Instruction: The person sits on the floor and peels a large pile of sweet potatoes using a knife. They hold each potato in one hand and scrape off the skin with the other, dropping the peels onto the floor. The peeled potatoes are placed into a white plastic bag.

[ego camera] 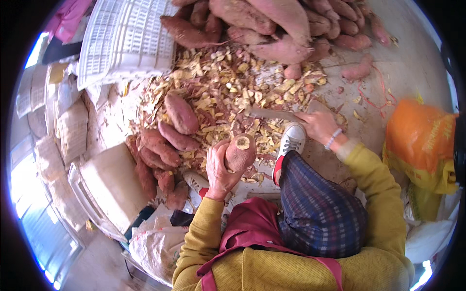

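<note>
My left hand (220, 167) grips a large sweet potato (238, 158) with reddish skin. Its upper end is cut off, leaving a pale round face. To the right, my right hand (320, 123) holds a knife (273, 113) by its handle, the blade pointing left over the peelings and apart from the sweet potato. A thick layer of peelings and cut scraps (225, 94) covers the floor in front of me. Beside my left hand lie several whole sweet potatoes (181, 112), some with trimmed ends.
A large heap of sweet potatoes (262, 22) lies at the far side. A white plastic crate (125, 40) stands upper left, a pale box (113, 185) lower left. An orange and yellow bag (418, 142) is at the right, near a red string (380, 98). My white shoe (292, 140) is below the knife.
</note>
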A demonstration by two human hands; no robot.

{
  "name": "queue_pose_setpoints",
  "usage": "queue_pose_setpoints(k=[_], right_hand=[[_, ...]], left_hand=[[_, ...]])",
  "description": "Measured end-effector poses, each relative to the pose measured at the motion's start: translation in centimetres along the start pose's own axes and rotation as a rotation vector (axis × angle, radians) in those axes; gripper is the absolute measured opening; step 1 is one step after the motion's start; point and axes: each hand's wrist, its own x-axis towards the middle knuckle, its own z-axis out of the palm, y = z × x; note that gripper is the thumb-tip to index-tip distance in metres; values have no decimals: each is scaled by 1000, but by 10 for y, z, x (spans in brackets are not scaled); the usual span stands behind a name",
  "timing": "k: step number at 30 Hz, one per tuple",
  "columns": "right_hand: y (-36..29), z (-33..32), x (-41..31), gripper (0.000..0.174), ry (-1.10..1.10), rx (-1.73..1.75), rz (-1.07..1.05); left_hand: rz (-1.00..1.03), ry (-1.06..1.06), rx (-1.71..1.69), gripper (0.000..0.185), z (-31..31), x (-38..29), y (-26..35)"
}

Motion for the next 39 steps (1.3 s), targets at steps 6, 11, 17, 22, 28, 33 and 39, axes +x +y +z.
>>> queue_pose_setpoints(k=[6,11,17,22,28,33,39], right_hand=[[-2,31,-15,27,167,303,79],[3,53,-18,33,45,357,240],[12,74,-26,43,41,518,436],[5,85,-25,36,124,776,374],[-5,98,-21,41,64,803,401],[-14,105,-16,45,47,766,420],[-31,97,-13,48,109,622,294]], left_hand=[[58,100,14,81,-4,9,-4],[-649,48,-861,79,-2,12,0],[-1061,11,-2015,73,-3,58,-6],[-916,13,-2145,69,-12,99,-3],[-965,-72,-2559,71,-26,148,1],[-1026,90,-2530,73,-36,162,11],[-744,404,-1596,76,-45,143,32]])
